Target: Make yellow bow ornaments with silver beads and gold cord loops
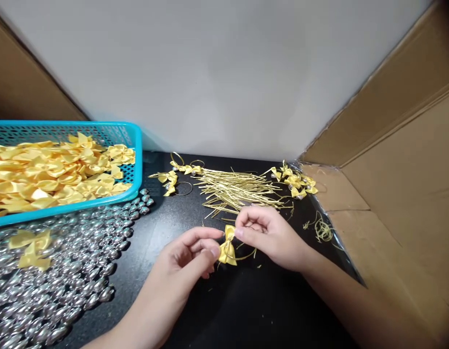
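Note:
A yellow satin ribbon bow (228, 252) is held upright over the black table in front of me. My left hand (197, 257) pinches the bow's left side between thumb and fingers. At the bow's upper right, my right hand (270, 235) has thumb and forefinger closed on a thin gold tie (250, 254), which runs around the bow's middle and curves out to the right. The exact pinch point is partly hidden by the fingertips. Just beyond my hands lies a loose pile of cut gold ties (239, 189).
A turquoise basket (138, 165) full of yellow bows (57, 169) stands at left. Silver beads (64, 281) spread before it, with loose bows (31, 247) on top. Beaded bows lie in a left group (168, 179) and right group (295, 184). Cardboard (402, 184) borders the right.

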Tool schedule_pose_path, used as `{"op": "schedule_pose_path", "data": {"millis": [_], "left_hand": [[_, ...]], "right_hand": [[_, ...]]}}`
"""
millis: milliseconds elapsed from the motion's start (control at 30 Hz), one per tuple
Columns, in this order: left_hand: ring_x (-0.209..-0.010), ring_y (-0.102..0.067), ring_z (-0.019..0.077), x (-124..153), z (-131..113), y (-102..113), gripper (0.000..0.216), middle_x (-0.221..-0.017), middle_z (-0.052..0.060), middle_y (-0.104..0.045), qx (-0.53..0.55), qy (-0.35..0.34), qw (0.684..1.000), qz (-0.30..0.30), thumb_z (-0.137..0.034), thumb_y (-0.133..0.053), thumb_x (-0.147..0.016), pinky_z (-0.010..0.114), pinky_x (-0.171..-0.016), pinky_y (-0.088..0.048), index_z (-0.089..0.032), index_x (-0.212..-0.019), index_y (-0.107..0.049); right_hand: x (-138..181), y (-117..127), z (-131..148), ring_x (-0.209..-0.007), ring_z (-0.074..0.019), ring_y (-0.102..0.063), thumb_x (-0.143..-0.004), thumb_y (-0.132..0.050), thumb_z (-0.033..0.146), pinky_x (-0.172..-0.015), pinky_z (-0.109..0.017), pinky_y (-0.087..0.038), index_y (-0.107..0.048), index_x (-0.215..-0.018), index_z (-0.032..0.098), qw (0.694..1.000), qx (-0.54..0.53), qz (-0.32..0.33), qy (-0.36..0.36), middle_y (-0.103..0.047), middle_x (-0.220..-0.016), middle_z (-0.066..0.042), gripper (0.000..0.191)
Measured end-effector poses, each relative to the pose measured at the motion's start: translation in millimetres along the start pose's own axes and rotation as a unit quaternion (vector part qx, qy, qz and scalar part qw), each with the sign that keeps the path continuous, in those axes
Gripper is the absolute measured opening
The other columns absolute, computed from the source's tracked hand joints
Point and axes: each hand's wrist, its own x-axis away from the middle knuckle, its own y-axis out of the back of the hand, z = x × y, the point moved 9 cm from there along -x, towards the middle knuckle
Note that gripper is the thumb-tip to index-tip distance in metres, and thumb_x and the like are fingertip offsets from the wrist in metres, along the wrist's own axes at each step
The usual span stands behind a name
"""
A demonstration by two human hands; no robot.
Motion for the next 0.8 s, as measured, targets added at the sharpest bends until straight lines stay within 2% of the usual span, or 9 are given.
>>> {"op": "schedule_pose_path", "data": {"millis": [100,167,267,400,467,533,633,733,800], "left_hand": [[-0.059,-0.052,0.0093,2,-15,8,0.017,-0.065,-0.004,-0.06,-0.069,-0.066,0.995,-0.025,-0.034,-0.069,-0.077,0.017,-0.055,-0.043,-0.021,-0.088,-0.068],[-0.06,-0.056,0.0103,5,-27,11,0.011,-0.066,-0.004,-0.062,-0.118,-0.118,0.985,-0.04,-0.031,-0.067,-0.078,0.018,-0.056,-0.045,-0.022,-0.085,-0.067],[-0.062,-0.059,0.0111,12,-42,12,0.004,-0.071,-0.003,-0.066,-0.178,-0.193,0.963,-0.051,-0.025,-0.063,-0.081,0.018,-0.058,-0.048,-0.024,-0.085,-0.065],[-0.066,-0.061,0.011,18,-50,11,0.008,-0.075,-0.004,-0.067,-0.222,-0.253,0.94,-0.061,-0.019,-0.06,-0.082,0.017,-0.06,-0.05,-0.025,-0.087,-0.063],[-0.066,-0.061,0.011,18,-51,11,0.01,-0.075,-0.004,-0.067,-0.231,-0.263,0.935,-0.063,-0.018,-0.06,-0.082,0.017,-0.06,-0.05,-0.025,-0.087,-0.063],[-0.068,-0.062,0.0113,18,-52,10,0.009,-0.076,-0.003,-0.068,-0.238,-0.267,0.932,-0.065,-0.018,-0.059,-0.082,0.017,-0.059,-0.05,-0.025,-0.086,-0.062],[-0.069,-0.063,0.0124,18,-53,9,0.007,-0.076,-0.002,-0.068,-0.252,-0.263,0.929,-0.064,-0.02,-0.058,-0.083,0.017,-0.058,-0.05,-0.024,-0.086,-0.062],[-0.069,-0.063,0.0135,16,-52,6,0.005,-0.075,-0.001,-0.069,-0.265,-0.245,0.931,-0.046,-0.022,-0.057,-0.083,0.019,-0.058,-0.05,-0.023,-0.084,-0.063],[-0.069,-0.063,0.0141,16,-50,3,0.006,-0.075,-0.001,-0.069,-0.268,-0.233,0.934,-0.032,-0.022,-0.057,-0.083,0.02,-0.058,-0.051,-0.022,-0.085,-0.063]], "right_hand": [[5,-4,-2,-0.046,-0.0063,-0.023,-0.08,-0.059,0.028,-0.043,-0.02,-0.019,-0.052,-0.067,0.018,0.999,0.044,0.0,-0.011,-0.028,-0.051,0.01,0.017],[8,-5,4,-0.047,-0.0064,-0.024,-0.078,-0.059,0.023,-0.044,-0.021,-0.021,-0.052,-0.066,0.018,0.995,0.101,-0.019,0.018,-0.029,-0.051,0.01,0.014],[17,2,22,-0.049,-0.0069,-0.03,-0.072,-0.065,0.018,-0.046,-0.02,-0.027,-0.054,-0.073,0.018,0.973,0.179,-0.105,0.097,-0.033,-0.056,0.009,0.011],[43,6,57,-0.049,-0.0074,-0.035,-0.077,-0.068,0.031,-0.047,-0.021,-0.031,-0.055,-0.086,0.019,0.91,0.226,-0.208,0.28,-0.041,-0.061,0.007,0.02],[57,-3,70,-0.047,-0.0083,-0.037,-0.083,-0.065,0.039,-0.049,-0.024,-0.033,-0.056,-0.087,0.019,0.864,0.272,-0.215,0.364,-0.045,-0.058,0.007,0.023],[64,-17,76,-0.046,-0.0098,-0.038,-0.087,-0.062,0.041,-0.052,-0.028,-0.034,-0.058,-0.089,0.019,0.823,0.341,-0.204,0.405,-0.048,-0.053,0.007,0.022],[65,-30,75,-0.046,-0.0116,-0.043,-0.09,-0.061,0.033,-0.054,-0.03,-0.033,-0.059,-0.103,0.018,0.79,0.42,-0.193,0.402,-0.054,-0.052,0.006,0.02],[58,-36,67,-0.05,-0.0121,-0.05,-0.091,-0.059,0.03,-0.058,-0.031,-0.032,-0.055,-0.118,0.016,0.792,0.458,-0.163,0.368,-0.061,-0.057,0.005,0.03],[51,-39,60,-0.051,-0.0119,-0.052,-0.092,-0.057,0.029,-0.062,-0.032,-0.031,-0.058,-0.116,0.019,0.802,0.475,-0.129,0.337,-0.063,-0.059,0.006,0.026]]}}
